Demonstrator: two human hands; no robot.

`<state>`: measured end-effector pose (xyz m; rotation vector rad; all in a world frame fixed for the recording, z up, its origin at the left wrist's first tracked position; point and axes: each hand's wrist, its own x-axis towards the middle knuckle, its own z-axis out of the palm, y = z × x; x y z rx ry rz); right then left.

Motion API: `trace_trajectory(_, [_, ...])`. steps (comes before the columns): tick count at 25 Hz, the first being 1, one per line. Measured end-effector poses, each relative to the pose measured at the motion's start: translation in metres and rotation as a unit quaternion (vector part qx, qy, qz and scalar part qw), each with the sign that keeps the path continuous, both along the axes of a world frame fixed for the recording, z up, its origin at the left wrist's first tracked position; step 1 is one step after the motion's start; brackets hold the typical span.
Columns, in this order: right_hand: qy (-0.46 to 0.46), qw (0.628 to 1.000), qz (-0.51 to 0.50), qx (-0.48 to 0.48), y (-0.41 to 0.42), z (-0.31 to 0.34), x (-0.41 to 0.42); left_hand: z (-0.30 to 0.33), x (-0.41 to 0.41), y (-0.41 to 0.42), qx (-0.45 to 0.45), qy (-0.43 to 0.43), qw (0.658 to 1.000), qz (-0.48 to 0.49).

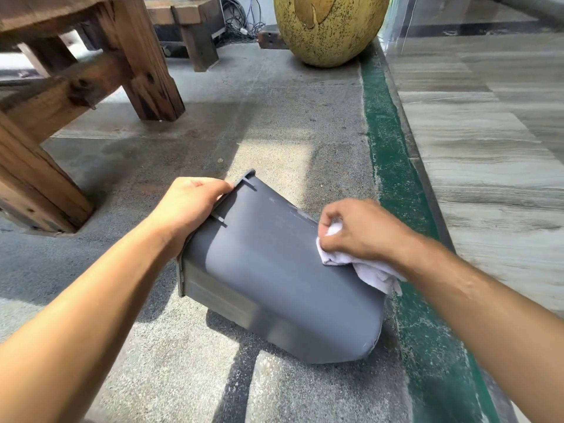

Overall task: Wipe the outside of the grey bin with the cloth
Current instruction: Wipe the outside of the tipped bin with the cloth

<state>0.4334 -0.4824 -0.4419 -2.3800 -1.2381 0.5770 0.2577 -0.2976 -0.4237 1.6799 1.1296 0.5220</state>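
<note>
Left hand [186, 206] grips the tipped grey bin's [274, 276] rim; right hand [357, 230] clutches the cloth [366, 270] against its side.

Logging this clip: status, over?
Left hand grips grey bin rim. Right hand holds cloth against bin's side. Bin tipped over on floor. Nothing obstructing.

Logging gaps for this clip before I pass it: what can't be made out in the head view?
- Inside of the grey bin: its mouth faces away to the left, behind the left hand.
- Bin's underside and far wall: hidden by its own body.
- Part of the white cloth: covered by the right hand, so the contact patch is unseen.
- Wooden bench and yellow-green pot: cut off by the top edge.
</note>
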Motion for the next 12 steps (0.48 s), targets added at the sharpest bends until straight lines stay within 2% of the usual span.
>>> trace_trajectory(7, [0.116, 0.985, -0.1, -0.073, -0.084, -0.036, 0.018, -0.003, -0.004, 0.009, 0.009, 0.019, 1.0, -0.002])
trace_trajectory(10, [0.101, 0.981, -0.115, -0.116, -0.094, -0.041, 0.027, -0.001, -0.001, 0.009, -0.005, 0.019, 1.0, -0.01])
trace_trajectory(12, [0.066, 0.984, -0.124, -0.108, -0.09, -0.037, 0.031, 0.002, 0.001, 0.007, -0.014, 0.014, 1.0, -0.009])
